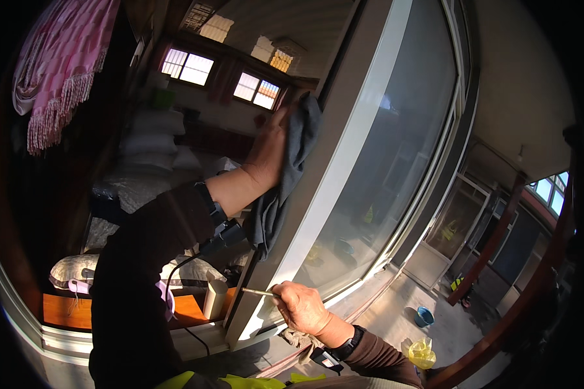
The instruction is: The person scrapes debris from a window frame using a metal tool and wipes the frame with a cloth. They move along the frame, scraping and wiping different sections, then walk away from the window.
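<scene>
My left hand (266,154) is raised against the side edge of the window sash, gripping a dark grey cloth (296,152). The cloth lies along the frame and hangs down past my wrist; some of the fingers are hidden. Lower down, my right hand (303,312) pinches a thin, light-coloured stick (258,292), whose far end points left at the lower part of the frame. The white window frame (344,168) rises at a slant beside both hands, with a glass pane (396,136) to its right.
Inside the opening, a wooden surface (65,312) bears a beige cylinder (215,299). Stacked pillows (150,139) stand farther in; a pink fringed cloth (61,71) hangs at left. Outside are a blue bucket (424,316), a yellow plastic bag (422,354) and a red-brown post (493,249).
</scene>
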Available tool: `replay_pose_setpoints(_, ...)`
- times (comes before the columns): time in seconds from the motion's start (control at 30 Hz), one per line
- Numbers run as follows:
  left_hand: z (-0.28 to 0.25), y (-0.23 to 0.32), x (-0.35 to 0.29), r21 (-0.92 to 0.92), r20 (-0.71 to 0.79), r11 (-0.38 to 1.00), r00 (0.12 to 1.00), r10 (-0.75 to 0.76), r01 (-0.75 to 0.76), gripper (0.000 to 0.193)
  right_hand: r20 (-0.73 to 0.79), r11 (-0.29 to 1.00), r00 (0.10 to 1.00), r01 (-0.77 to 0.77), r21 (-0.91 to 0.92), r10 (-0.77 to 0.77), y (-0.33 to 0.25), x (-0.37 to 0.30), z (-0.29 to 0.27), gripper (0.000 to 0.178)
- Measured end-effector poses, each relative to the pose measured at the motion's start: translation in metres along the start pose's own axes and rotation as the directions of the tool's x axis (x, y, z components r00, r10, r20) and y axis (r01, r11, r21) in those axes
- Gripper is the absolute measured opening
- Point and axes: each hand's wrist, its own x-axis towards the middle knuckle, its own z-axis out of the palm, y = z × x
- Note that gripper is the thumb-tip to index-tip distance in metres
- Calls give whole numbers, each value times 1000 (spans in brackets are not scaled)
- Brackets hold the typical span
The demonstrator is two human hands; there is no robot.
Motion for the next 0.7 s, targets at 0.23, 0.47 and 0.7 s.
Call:
replay_pose_setpoints(0.23,-1,3,165,11,10,999,999,44,-44,41,58,994,997,-36,-106,42,0,-4,-1,28)
replay_pose_setpoints(0.47,19,-10,241,145,-160,989,986,51,-27,53,68,992,990,-119,-49,122,-7,-3,-5,29)
replay_pose_setpoints(0.7,19,-26,98,-97,-49,966,969,-243,238,46,-13,994,995,-100,-32,100,-6,-2,5,27)
